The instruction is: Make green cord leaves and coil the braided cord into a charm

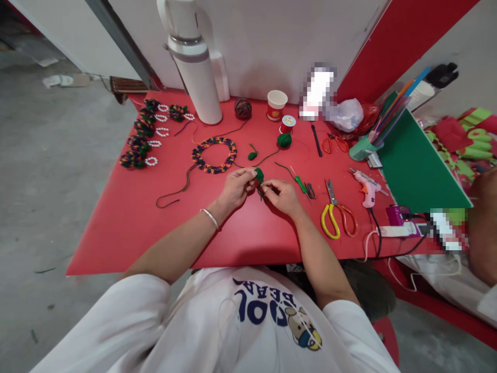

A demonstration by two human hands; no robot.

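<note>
Head view: a small green yarn piece (259, 175) sits at the centre of the frame, just above the red bench (124, 223), pinched between the two hands. Its longer way seems to run up and down the frame, with a loose end trailing at the bottom, though the fingers cover part of it. The left hand (237, 187) has thumb and forefinger closed on its upper left edge; the right hand (281, 196) comes from the lower right, thumb and forefinger closed at its lower end. Both touch it, so neither is clearly nearer, and whether the right also holds a fine tool I cannot tell.

Above and to the right lies a green yarn ball (284, 140), its strand running down and left towards the left hand. Right of the right hand is a green-handled hook (300, 183), then scissors (330, 223) with one yellow and one orange handle. A multicoloured ring (212, 169) lies to the upper left.

As for writing, the white shirt (202, 331) at the bottom reads "OOL" and "BEAR", upside down. Marks on the paper cup (277, 106) and the thread spool (288, 123), upper centre, are too small to read.
</note>
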